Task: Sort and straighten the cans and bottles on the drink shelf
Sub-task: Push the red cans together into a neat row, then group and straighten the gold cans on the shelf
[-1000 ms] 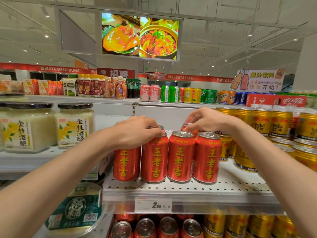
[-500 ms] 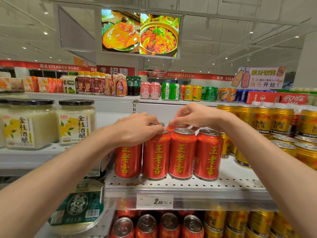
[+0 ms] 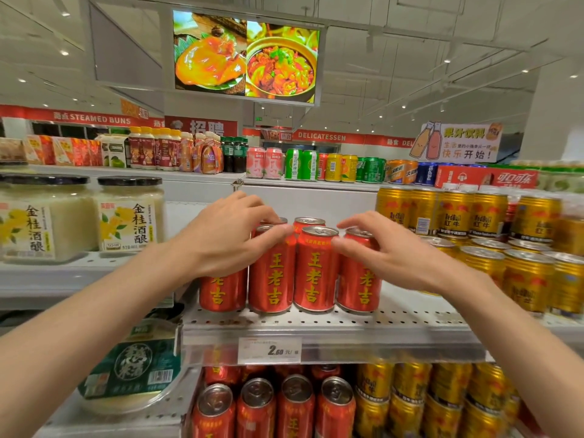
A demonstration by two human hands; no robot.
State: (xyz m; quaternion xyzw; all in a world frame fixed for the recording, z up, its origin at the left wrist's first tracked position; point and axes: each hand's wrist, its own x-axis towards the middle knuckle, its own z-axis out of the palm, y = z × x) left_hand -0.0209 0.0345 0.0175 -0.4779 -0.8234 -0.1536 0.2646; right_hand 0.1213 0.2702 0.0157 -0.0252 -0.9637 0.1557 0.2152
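Note:
Several red herbal-tea cans (image 3: 316, 273) stand upright in a front row on the perforated white shelf (image 3: 319, 324). More red cans stand behind them; one top (image 3: 309, 221) shows. My left hand (image 3: 227, 238) lies over the leftmost can (image 3: 221, 292), its fingertips on the rim of the second can (image 3: 271, 279). My right hand (image 3: 392, 251) curls around the top of the rightmost can (image 3: 360, 289), thumb on the near side and fingers spread over the lid.
Gold Red Bull cans (image 3: 524, 279) crowd the shelf right of the red row. Large jars with black lids (image 3: 129, 216) stand on the left shelf. A green-labelled tub (image 3: 136, 368) lies below them. More red and gold cans (image 3: 256, 406) fill the lower shelf under the price tag (image 3: 270, 350).
My right hand has come forward from a back-row can to the rightmost front can. My left hand has stayed on the leftmost cans. The front row stands closer together.

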